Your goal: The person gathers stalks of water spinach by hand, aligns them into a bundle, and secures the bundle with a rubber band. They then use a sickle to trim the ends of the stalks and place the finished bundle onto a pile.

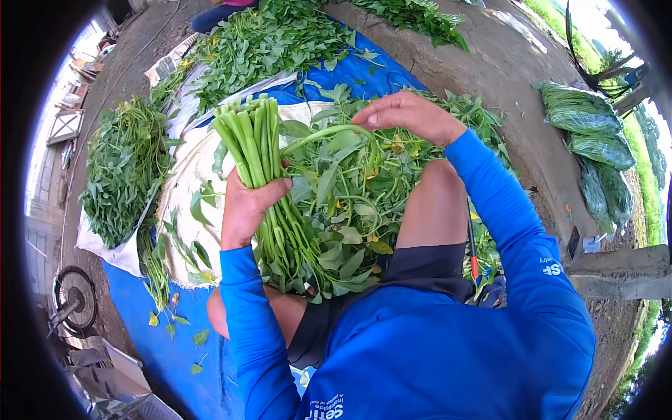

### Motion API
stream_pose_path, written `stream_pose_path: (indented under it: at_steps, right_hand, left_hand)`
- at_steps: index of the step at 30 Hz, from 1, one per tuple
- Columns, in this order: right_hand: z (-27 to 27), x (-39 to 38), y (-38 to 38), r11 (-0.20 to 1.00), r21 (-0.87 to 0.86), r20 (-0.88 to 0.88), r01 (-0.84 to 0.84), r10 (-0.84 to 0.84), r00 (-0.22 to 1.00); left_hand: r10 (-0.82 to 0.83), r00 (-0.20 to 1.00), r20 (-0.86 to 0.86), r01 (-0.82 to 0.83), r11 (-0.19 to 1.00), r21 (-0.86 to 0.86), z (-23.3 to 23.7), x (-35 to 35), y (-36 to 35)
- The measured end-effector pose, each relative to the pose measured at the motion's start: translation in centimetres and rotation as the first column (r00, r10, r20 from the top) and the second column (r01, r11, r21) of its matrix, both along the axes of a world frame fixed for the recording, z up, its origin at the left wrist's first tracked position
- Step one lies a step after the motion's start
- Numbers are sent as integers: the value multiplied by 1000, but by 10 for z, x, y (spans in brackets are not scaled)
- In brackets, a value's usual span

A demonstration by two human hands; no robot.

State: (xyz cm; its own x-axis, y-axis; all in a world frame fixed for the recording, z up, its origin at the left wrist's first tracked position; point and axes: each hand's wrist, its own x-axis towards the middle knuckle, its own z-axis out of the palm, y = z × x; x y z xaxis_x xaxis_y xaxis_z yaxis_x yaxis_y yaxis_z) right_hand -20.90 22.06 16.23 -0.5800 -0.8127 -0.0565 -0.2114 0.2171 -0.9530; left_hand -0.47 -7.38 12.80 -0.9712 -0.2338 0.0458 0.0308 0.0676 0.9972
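Observation:
My left hand (245, 206) is wrapped round a thick bunch of water spinach (253, 140), its cut stem ends pointing up and its leaves hanging down by my legs. Out to the right of the bunch, my right hand (413, 117) has its fingertips at a single curved water spinach stem (325, 133), apparently pinching it. Below that hand, a heap of loose water spinach (381, 189) spreads around my knee, with some yellow leaves mixed in.
More greens lie in a big pile (273, 45) ahead and in another pile (122, 175) at left. White sacking (185, 231) and a blue tarp (157, 301) cover the ground. Bagged green bundles (584, 119) lie at right. A person's leg (210, 17) shows at the top.

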Motion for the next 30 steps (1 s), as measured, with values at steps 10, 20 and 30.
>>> stream_pose_path:
  at_steps: [10,20,30]
  right_hand:
    - [-18,18,9,1000,16,17,-4,4,1000]
    - [21,12,13,985,157,179,70,-99,979]
    - [22,6,40,697,651,-743,299,505,439]
  left_hand:
    - [61,998,-26,-61,998,17,-2,7,1]
    - [33,999,-36,-35,998,-54,-2,12,-4]
    - [55,998,-1,-54,983,-175,3,10,-3]
